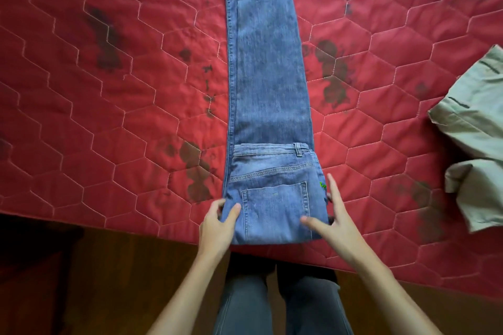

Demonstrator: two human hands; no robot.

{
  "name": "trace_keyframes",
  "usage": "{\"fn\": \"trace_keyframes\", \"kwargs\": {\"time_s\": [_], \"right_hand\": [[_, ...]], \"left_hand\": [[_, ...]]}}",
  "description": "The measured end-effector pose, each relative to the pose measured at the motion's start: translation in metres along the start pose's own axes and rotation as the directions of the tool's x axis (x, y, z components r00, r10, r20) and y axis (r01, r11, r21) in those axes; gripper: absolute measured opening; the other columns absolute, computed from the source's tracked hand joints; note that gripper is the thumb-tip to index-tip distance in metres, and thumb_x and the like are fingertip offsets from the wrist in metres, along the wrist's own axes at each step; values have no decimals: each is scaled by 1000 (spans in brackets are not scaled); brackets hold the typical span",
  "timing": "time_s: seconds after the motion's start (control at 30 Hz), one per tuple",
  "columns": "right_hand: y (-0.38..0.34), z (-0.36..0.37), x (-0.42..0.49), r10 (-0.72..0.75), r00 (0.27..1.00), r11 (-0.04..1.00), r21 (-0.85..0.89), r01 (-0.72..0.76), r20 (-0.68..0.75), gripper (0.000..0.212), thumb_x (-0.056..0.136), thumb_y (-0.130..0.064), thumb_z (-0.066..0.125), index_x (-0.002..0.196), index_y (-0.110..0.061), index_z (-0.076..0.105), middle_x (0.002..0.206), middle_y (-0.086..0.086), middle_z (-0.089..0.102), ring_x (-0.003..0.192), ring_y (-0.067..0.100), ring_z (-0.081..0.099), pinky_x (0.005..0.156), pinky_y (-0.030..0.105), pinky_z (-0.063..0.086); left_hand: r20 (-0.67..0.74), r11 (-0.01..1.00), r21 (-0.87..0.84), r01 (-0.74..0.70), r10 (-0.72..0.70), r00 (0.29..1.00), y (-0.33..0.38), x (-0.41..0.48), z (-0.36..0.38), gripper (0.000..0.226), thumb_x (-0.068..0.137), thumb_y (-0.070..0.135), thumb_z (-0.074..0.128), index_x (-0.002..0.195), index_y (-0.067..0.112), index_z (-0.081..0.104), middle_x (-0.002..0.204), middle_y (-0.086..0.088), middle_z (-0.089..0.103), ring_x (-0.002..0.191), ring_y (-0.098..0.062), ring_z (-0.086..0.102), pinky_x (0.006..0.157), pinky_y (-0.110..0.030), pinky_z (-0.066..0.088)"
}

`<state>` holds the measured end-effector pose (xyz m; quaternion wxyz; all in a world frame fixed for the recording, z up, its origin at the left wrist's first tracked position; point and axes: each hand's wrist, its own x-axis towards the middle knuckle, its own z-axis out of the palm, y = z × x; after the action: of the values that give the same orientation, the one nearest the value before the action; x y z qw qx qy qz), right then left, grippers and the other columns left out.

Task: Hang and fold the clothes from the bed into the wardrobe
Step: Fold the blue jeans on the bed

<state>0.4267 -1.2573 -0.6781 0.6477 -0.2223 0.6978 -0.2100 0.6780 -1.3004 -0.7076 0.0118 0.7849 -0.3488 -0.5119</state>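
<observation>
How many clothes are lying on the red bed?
2. The blue jeans lie stretched out in the middle. A pale garment lies bunched at the right, cut off by the picture's edge. More may lie out of view.
</observation>
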Motion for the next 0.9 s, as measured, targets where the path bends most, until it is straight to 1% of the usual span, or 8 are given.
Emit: {"fn": "trace_keyframes", "kwargs": {"time_s": [0.07,0.17,0.27,0.37,0.6,0.67,0.8,0.9], "right_hand": [[-7,-5,-15,-64,996,997,-39,67,58,111,69,-12,89,151,-48,25,158,-25,6,122,-24,40,89,3,43],[-25,-18,-24,-129,985,991,-16,132,112,118,58,1,93,145,-52,35,155,-38,-10,122,0,58,83,16,54],[-49,-31,1,-259,960,950,-153,273,102,103,61,11,87,135,-50,49,160,-29,10,119,-4,58,81,23,56],[-75,-45,40,-381,924,900,-223,375,15,78,65,6,85,120,-45,61,139,-18,55,109,9,63,85,31,55],[-135,-48,144,-428,895,888,-245,389,-127,47,80,-29,82,123,-26,63,126,-9,59,125,7,53,103,22,42],[-144,-44,166,-324,942,941,-136,310,-92,48,84,-33,77,128,-26,57,121,-14,64,119,4,59,96,14,45],[-129,-37,199,-128,991,979,-164,118,-50,81,61,-62,82,128,-31,49,127,-11,60,118,7,59,106,34,46],[-112,-32,205,-50,990,965,-260,14,-134,95,57,-67,80,135,-26,43,128,-5,60,119,15,58,105,38,45]], "left_hand": [[1,980,-160,-120,122,993,8,-4,-12,40,95,19,64,133,27,58,134,6,61,127,-8,53,114,-34,38],[116,899,-365,-240,300,947,24,-9,-45,43,85,23,58,127,21,67,144,6,56,138,-10,46,117,-43,32],[293,843,-486,-230,405,866,52,-12,-74,55,76,25,70,129,13,65,139,-1,61,133,-20,53,108,-44,41],[274,877,-266,-401,468,840,88,1,-80,66,69,5,89,128,17,63,121,4,71,112,-11,67,93,-22,52],[-127,894,-224,-389,369,921,171,90,-64,11,82,23,78,83,22,67,67,18,71,69,-2,65,61,-8,48],[-143,932,-202,-302,278,950,185,118,-52,24,88,39,71,76,18,64,61,17,64,67,-6,59,56,-12,45],[-12,973,-154,-171,172,985,188,153,-27,60,83,53,68,123,9,61,114,2,66,111,-15,60,92,-25,45],[-66,995,-28,-92,90,994,175,161,-9,70,76,55,77,125,13,53,126,-4,62,123,-25,57,100,-32,42]]}}
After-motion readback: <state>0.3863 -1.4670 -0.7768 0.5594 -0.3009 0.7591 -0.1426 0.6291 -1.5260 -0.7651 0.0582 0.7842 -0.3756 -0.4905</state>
